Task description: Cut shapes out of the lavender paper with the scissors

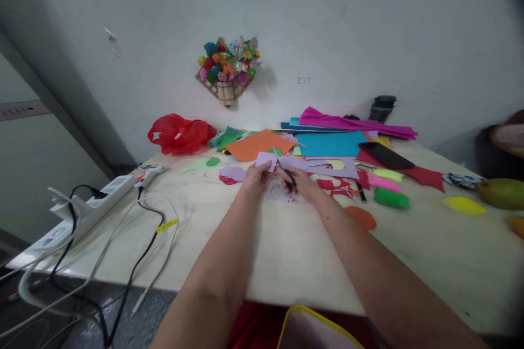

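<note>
My left hand point(258, 177) is closed on a piece of lilac paper point(265, 160), held up over the table. In my right hand point(301, 181) is a pair of scissors point(290, 179) with black handles, the fingers wrapped round them. Its blades point up and to the left, close to the lilac paper's right edge. Under both hands lie curled lilac offcuts point(278, 193). Just left of my left hand are lilac rounded shapes point(232, 173) over a red one. A larger lilac sheet with cut-out openings point(335, 166) lies right of the scissors.
Behind my hands are orange point(260, 144) and blue sheets point(329, 144). A black phone point(385, 155), red scraps point(338, 186) and an orange disc point(360, 218) lie to the right. On the left are a red plastic bag point(180, 133), a power strip point(102, 204), a glue gun point(149, 174) and cables.
</note>
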